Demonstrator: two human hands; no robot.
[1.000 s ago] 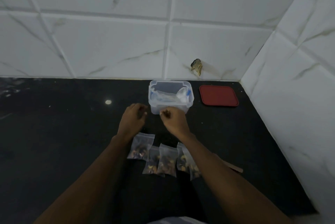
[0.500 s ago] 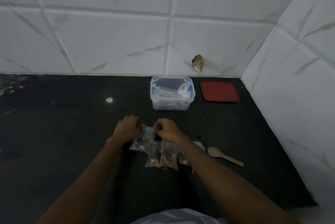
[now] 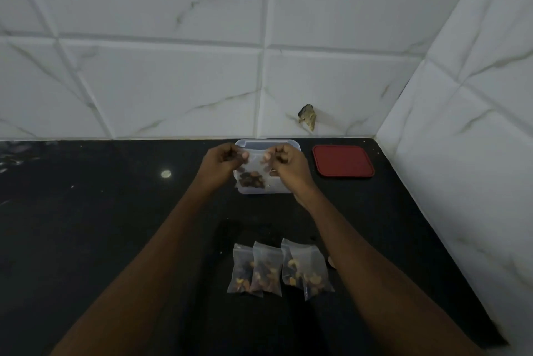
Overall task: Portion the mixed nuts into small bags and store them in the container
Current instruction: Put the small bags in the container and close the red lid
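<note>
Your two hands have lifted one bag off the near row and carried it away from you: half a second ago they were pinching it low on the counter, and now they hold it up at the container.

Nearest to you, the filled bags (image 3: 266,269) lie flat on the dark counter (image 3: 115,226) between your forearms. They sit in an overlapping row with their sealed tops pointing far and pale and dark nuts gathered at their near ends. The overlap makes the count unsure, three or perhaps four.

Farther out, your left hand (image 3: 222,164) pinches the top left corner of the raised bag (image 3: 253,174) with curled fingers. Your right hand (image 3: 285,165) pinches the top right corner the same way, so the clear top edge is stretched between them. A clump of dark nuts hangs in the bottom of that bag. It sits in front of the clear container (image 3: 268,141), which stands open on the counter behind your hands. You cannot tell whether the bag touches the container.

Just right of the container, the red lid (image 3: 343,161) lies flat on the counter, apart from it. Well to the left is a small pale spot (image 3: 165,173) on the counter surface.

Farthest, the white tiled wall (image 3: 173,81) meets the counter, with a chipped hole (image 3: 307,119) above the container and a second tiled wall closing the right side
</note>
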